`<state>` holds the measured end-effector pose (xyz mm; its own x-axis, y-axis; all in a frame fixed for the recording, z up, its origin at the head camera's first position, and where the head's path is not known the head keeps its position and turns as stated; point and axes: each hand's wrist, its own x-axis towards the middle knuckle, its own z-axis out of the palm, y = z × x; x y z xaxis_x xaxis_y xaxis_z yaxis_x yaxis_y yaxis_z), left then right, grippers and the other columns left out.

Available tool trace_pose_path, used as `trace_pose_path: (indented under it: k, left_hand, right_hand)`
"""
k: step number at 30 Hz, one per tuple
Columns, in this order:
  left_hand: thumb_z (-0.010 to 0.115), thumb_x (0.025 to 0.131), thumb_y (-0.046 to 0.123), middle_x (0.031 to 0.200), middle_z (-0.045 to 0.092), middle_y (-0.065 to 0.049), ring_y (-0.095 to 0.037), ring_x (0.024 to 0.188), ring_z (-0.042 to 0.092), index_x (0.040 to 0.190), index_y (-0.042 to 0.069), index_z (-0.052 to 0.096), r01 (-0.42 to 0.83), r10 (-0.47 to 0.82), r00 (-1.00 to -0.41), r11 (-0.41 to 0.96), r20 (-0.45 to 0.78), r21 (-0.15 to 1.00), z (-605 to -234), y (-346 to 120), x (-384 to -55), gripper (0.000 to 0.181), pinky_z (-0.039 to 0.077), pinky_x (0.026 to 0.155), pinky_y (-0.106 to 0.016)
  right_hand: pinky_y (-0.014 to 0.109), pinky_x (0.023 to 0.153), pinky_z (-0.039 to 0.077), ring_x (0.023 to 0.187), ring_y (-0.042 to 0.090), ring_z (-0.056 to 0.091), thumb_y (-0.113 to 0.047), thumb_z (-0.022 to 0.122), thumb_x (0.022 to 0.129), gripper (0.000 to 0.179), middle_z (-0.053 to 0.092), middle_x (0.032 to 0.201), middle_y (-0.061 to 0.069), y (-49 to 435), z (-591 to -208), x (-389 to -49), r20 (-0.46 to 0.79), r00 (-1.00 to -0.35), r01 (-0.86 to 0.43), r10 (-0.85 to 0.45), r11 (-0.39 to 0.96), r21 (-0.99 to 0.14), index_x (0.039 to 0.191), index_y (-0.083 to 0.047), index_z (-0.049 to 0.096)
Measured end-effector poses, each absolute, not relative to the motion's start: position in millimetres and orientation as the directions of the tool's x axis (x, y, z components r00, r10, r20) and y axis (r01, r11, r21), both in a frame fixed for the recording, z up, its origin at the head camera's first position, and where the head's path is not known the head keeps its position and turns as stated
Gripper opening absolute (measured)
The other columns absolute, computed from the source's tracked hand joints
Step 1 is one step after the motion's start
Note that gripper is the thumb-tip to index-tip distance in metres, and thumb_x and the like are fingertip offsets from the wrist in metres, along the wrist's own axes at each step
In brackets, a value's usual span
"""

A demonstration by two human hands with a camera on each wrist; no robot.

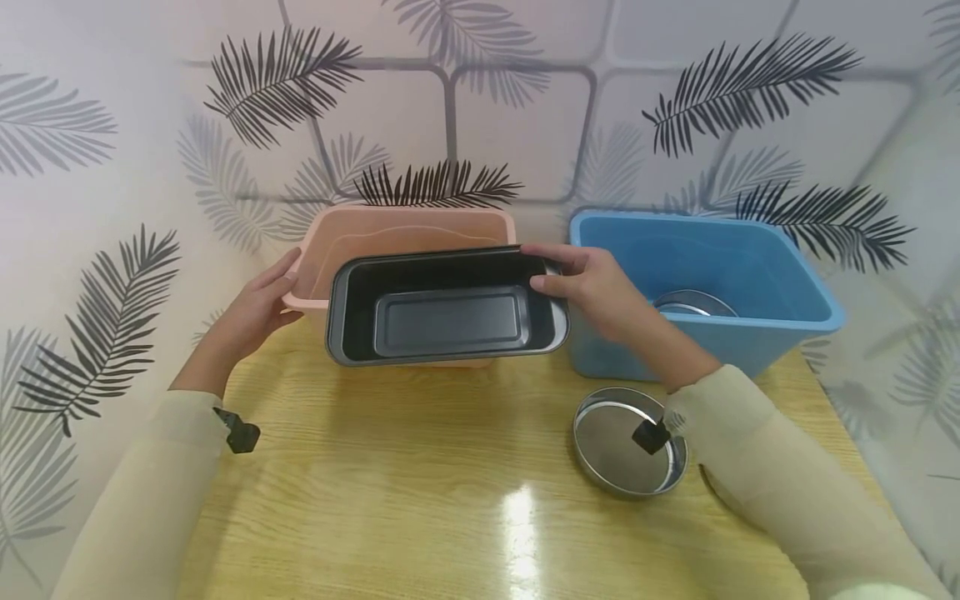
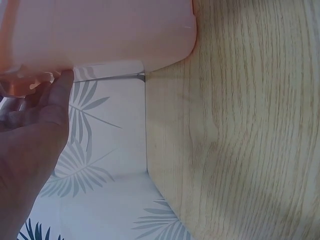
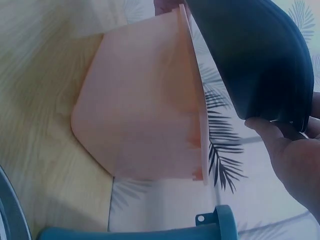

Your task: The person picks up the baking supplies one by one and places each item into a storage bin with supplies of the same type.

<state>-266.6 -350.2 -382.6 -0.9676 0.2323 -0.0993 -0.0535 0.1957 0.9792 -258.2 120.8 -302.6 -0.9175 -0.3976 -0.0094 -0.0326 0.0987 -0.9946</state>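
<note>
A dark rectangular loaf pan [image 1: 450, 321] is held up in front of the pink plastic bin [image 1: 420, 218], its inside facing me. My right hand [image 1: 603, 287] pinches the pan's right end, fingers on the upper rim. In the right wrist view the underside of the loaf pan [image 3: 260, 60] shows, raised beside the bin's top edge. With my left hand [image 1: 255, 304] I grip the bin's left rim; the left wrist view has fingers hooked at the rim of the pink bin [image 2: 110, 30]. The pan hides most of the bin's inside.
To the right stands a blue bin [image 1: 735, 346] with a round metal pan [image 1: 693, 302] inside. Another round metal cake pan [image 1: 618, 450] lies on the wooden table [image 1: 390, 483] below my right forearm, which partly covers a further rounded edge. A leaf-patterned wall [image 1: 517, 125] rises behind.
</note>
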Motion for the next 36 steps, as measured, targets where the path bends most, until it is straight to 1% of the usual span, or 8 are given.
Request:
trace_pose_path:
  k: [5,10,12,16,18,23,28,36]
  left_hand:
    - [0.036,0.109,0.042,0.171,0.007,-0.010,-0.036,0.154,0.016,0.163,0.035,0.003,-0.051,0.252,-0.964,0.157,-0.090,0.986,-382.8,-351.9,-266.1,0.063,0.015,0.123,-0.058]
    - [0.036,0.109,0.043,0.171,0.004,-0.010,-0.036,0.155,0.014,0.162,0.035,0.002,-0.061,0.255,-0.962,0.135,-0.094,0.989,-383.3,-353.4,-265.8,0.064,0.013,0.123,-0.058]
    - [0.036,0.109,0.042,0.171,0.003,-0.010,-0.036,0.155,0.013,0.162,0.035,0.002,-0.066,0.255,-0.962,0.124,-0.096,0.990,-384.0,-353.2,-265.8,0.064,0.013,0.123,-0.057]
    - [0.036,0.109,0.042,0.171,0.003,-0.010,-0.036,0.155,0.013,0.162,0.036,0.002,-0.071,0.253,-0.962,0.117,-0.099,0.991,-386.3,-353.2,-266.8,0.063,0.013,0.123,-0.057]
    - [0.036,0.109,0.042,0.171,0.003,-0.009,-0.036,0.155,0.013,0.162,0.036,0.002,-0.070,0.249,-0.963,0.123,-0.099,0.990,-386.8,-353.2,-266.7,0.063,0.013,0.123,-0.058]
    - [0.037,0.109,0.042,0.171,0.003,-0.009,-0.035,0.155,0.015,0.162,0.036,0.003,-0.075,0.237,-0.966,0.134,-0.106,0.988,-386.0,-352.1,-266.1,0.064,0.016,0.123,-0.056]
    - [0.036,0.109,0.041,0.171,0.001,-0.009,-0.035,0.155,0.013,0.162,0.035,0.002,-0.068,0.241,-0.965,0.134,-0.099,0.989,-385.4,-352.0,-266.7,0.063,0.016,0.123,-0.054]
    - [0.038,0.109,0.042,0.171,0.001,-0.008,-0.034,0.155,0.013,0.162,0.034,0.001,-0.061,0.252,-0.963,0.125,-0.091,0.990,-385.2,-353.3,-267.0,0.066,0.025,0.123,-0.046]
  right_hand:
    - [0.025,0.083,0.057,0.100,0.011,0.070,0.000,0.067,0.094,0.051,0.069,0.126,0.008,122.0,-297.0,-272.3,-0.016,-0.935,-0.018,-0.355,0.091,-0.996,0.144,-0.005,0.056]
    - [0.026,0.082,0.058,0.099,0.012,0.071,-0.002,0.065,0.095,0.050,0.063,0.137,0.013,120.3,-294.3,-287.8,-0.010,-0.940,-0.017,-0.342,0.077,-0.997,0.145,-0.008,0.056]
    - [0.026,0.083,0.057,0.100,0.011,0.070,-0.004,0.065,0.096,0.050,0.058,0.143,0.011,119.4,-293.8,-293.9,-0.017,-0.944,-0.014,-0.330,0.089,-0.996,0.144,-0.010,0.057]
    - [0.027,0.089,0.049,0.112,0.011,0.059,-0.008,0.066,0.096,0.051,0.043,0.158,0.002,117.3,-295.4,-308.0,-0.024,-0.947,-0.020,-0.321,0.133,-0.991,0.145,-0.015,0.056]
    - [0.032,0.099,0.046,0.125,0.013,0.053,-0.010,0.067,0.097,0.051,0.037,0.162,-0.002,115.7,-297.1,-315.2,-0.019,-0.944,-0.035,-0.330,0.158,-0.987,0.146,-0.018,0.055]
    - [0.045,0.117,0.038,0.144,0.020,0.042,-0.010,0.066,0.098,0.053,0.034,0.163,0.001,105.3,-301.1,-330.4,0.011,-0.932,-0.078,-0.362,0.171,-0.982,0.149,-0.016,0.052]
    - [0.044,0.108,0.048,0.134,0.026,0.054,-0.005,0.065,0.097,0.052,0.037,0.162,0.005,86.5,-306.9,-343.8,0.014,-0.931,-0.073,-0.366,0.148,-0.986,0.148,-0.010,0.052]
    - [0.039,0.100,0.053,0.127,0.028,0.058,-0.002,0.066,0.096,0.051,0.036,0.162,0.006,58.7,-316.4,-357.8,-0.005,-0.943,-0.063,-0.331,0.193,-0.979,0.145,-0.008,0.055]
